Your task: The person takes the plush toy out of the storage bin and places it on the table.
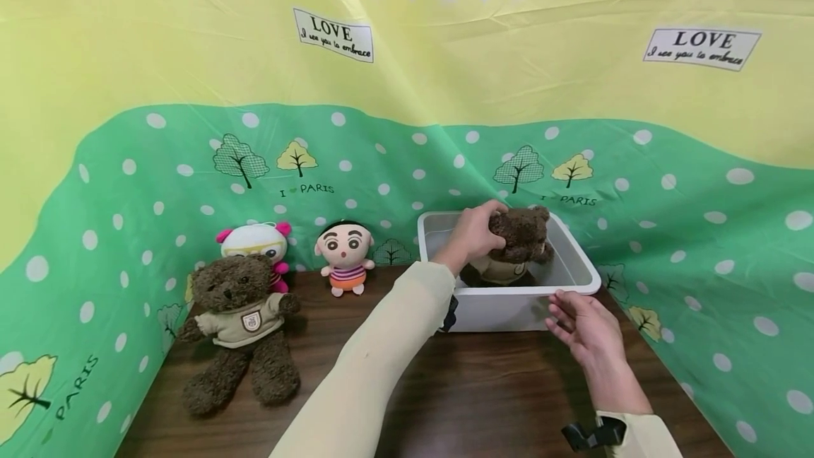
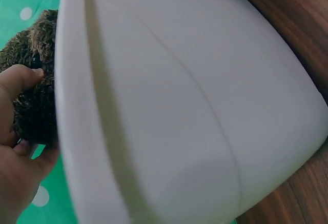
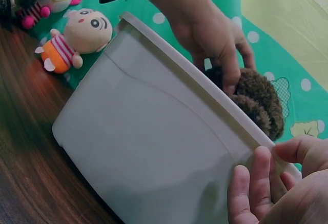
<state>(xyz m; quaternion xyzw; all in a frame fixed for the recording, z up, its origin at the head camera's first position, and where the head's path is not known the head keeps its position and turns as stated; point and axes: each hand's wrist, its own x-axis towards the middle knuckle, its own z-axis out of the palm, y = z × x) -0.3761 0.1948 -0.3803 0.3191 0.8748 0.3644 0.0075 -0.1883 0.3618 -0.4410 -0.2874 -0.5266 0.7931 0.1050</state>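
A small brown teddy bear (image 1: 519, 235) in a beige top sits inside the white plastic bin (image 1: 502, 309), its head above the rim. My left hand (image 1: 473, 235) reaches over the bin's front side and grips the bear by the head, thumb near its eye in the left wrist view. At the bin's front right corner, my right hand (image 1: 588, 327) holds the rim, thumb at the edge and fingers (image 3: 261, 175) against the outer wall. The bear's lower part is hidden behind the bin wall in both wrist views.
On the left of the brown wooden table (image 1: 483, 387) a larger brown teddy bear (image 1: 238, 309) leans against a pink-eared plush (image 1: 257, 240). A plush boy doll (image 1: 345, 260) in a striped top sits left of the bin. Behind everything hangs a green and yellow cloth (image 1: 407, 147).
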